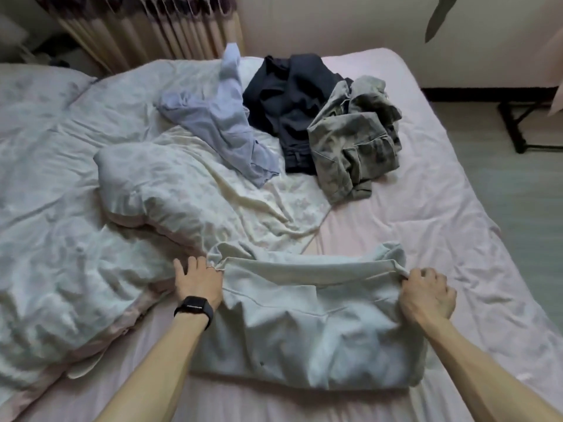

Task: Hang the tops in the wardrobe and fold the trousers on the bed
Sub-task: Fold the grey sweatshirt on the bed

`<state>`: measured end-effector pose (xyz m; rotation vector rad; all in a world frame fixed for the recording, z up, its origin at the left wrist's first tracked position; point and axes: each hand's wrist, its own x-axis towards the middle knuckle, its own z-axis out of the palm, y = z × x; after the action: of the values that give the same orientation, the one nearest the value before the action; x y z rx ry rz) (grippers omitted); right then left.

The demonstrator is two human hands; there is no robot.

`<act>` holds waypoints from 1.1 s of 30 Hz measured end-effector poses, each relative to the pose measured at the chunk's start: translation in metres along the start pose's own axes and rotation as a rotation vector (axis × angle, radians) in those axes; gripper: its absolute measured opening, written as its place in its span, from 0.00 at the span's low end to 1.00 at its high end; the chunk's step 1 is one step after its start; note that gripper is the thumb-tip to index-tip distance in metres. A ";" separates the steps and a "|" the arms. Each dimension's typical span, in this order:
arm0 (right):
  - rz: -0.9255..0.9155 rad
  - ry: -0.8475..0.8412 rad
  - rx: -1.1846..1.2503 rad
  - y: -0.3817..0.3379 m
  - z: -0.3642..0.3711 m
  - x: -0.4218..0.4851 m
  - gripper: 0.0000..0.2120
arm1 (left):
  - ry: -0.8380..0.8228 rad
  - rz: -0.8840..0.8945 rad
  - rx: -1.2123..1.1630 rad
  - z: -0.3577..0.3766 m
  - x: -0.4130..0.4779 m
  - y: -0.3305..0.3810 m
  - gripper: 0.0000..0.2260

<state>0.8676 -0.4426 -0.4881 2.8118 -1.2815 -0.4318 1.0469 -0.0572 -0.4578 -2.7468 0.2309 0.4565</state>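
A person bends over a bed [441, 214] with both bare arms stretched toward a pair of pale trousers [304, 324], which lie partly folded across the near part of the pink sheet, directly in front of the camera. The right hand [426, 295] sits at the far right corner of the folded cloth, its fingers curled tight and pinching a ridge of fabric at the top edge. The left hand [198, 280], with a black watch [195, 309] on its wrist, rests at the opposite far corner with its fingers fairly straight and spread, reaching onto the rumpled white duvet [76, 223]. The cloth's edge meets this hand on its thumb side, but whether it actually nips the fabric cannot be told. The trousers span the gap between the 2 hands, their bulk lying nearer the person than either one.

Farther up the bed, well apart from the hands, 3 more garments lie in a loose heap: a light blue shirt [219, 117] draped over the duvet's edge, a dark navy garment [289, 102] just beside it, and a mottled olive garment [350, 138] overlapping the navy one's right side. A pleated curtain [152, 32] hangs behind the bed.
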 end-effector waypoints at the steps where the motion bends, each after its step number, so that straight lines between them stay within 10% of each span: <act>1: 0.012 0.003 0.008 -0.004 0.006 0.005 0.15 | 0.002 -0.003 -0.011 0.006 0.004 0.005 0.19; 8: 0.207 0.262 0.467 -0.018 0.049 0.018 0.18 | 0.421 0.133 -0.219 0.049 0.012 0.033 0.20; 12: -0.435 0.508 0.344 -0.025 0.066 0.012 0.21 | 0.271 0.616 0.007 0.053 0.011 0.044 0.28; 15: -0.764 0.413 0.171 -0.031 0.074 0.004 0.22 | 0.120 0.657 0.170 0.057 0.016 0.043 0.24; 21: -0.550 0.366 0.052 -0.013 0.069 0.033 0.11 | 0.504 0.593 0.060 0.050 0.045 0.009 0.05; 26: -0.154 0.310 0.153 -0.013 0.058 0.053 0.16 | 0.484 0.292 -0.026 0.036 0.071 0.003 0.03; 33: -0.160 0.301 0.381 -0.066 0.057 0.025 0.15 | 0.414 0.300 -0.188 0.038 0.044 0.069 0.30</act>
<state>0.9172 -0.4124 -0.5580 3.1341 -1.1844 0.2604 1.0627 -0.1119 -0.5282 -2.9774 0.7443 -0.0298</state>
